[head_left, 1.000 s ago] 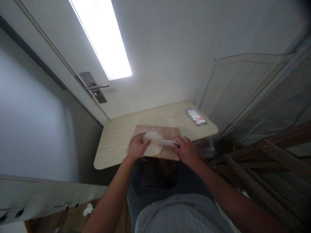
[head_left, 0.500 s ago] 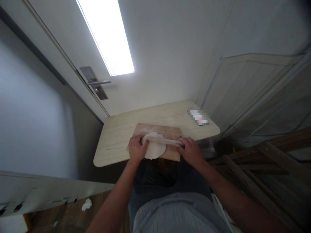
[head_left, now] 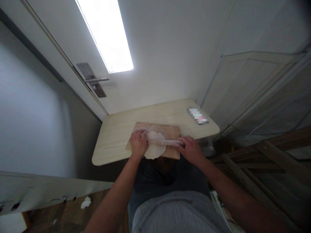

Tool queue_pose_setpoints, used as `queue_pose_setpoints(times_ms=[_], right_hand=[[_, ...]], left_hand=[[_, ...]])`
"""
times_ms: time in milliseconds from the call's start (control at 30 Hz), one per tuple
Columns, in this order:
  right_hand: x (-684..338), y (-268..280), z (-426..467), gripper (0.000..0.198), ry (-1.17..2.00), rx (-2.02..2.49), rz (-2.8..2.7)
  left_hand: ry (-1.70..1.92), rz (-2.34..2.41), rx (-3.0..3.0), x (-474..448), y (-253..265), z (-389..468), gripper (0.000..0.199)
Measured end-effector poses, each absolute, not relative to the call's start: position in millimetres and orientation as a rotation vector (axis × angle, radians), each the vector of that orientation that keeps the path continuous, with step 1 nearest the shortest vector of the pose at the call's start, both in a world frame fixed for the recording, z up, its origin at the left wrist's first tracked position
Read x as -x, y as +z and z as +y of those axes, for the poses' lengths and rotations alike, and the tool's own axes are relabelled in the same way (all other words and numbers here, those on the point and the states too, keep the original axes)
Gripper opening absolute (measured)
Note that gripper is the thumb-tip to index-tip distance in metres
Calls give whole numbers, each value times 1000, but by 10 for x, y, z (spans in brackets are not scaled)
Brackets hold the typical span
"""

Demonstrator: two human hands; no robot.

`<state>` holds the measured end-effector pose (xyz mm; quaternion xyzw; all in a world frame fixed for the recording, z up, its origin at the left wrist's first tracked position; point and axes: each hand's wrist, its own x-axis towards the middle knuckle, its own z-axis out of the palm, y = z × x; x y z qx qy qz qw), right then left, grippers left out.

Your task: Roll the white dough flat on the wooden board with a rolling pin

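A flat, pale sheet of dough (head_left: pixel 154 152) lies on a wooden cutting board (head_left: pixel 173 130), its near edge hanging a little past the board's front. Across the sheet runs a flour-dusted rolling pin (head_left: pixel 167 142). My left hand (head_left: pixel 138 143) is closed over the pin's left end, at the left edge of the dough; the fingers hide that end. At the other end, my right hand (head_left: pixel 190 149) has its fingers wrapped round the pin, just beyond the board's right edge. White flour is smeared on the board behind the dough.
The board rests on a light wood table (head_left: pixel 116 136) against a white door with a metal handle (head_left: pixel 97 79). A blurred-out flat object (head_left: pixel 198 116) lies at the table's right end. Wooden beams (head_left: pixel 257 161) stand at right; crumpled white paper (head_left: pixel 86 202) is on the floor.
My left hand has shifted from the dough's edge onto the rolling pin's left end. The pin's left part, earlier seemingly under dough, now shows on top of the sheet. My right hand keeps its grip.
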<state>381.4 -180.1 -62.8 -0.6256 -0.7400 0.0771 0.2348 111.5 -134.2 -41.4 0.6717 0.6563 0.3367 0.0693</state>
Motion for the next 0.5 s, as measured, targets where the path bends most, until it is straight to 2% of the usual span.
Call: queue_pose_setpoints(times_ms=[233,500], right_hand=[[-3736,-520,-1720,35,137,1746,-2027],[-3593,-593,-1582,39,-205,1808,-1928]], left_hand=[[608,1974,-2301,-1336,-398,-1166,40],[528,1864,-2387,-1313,-457,-1045,42]])
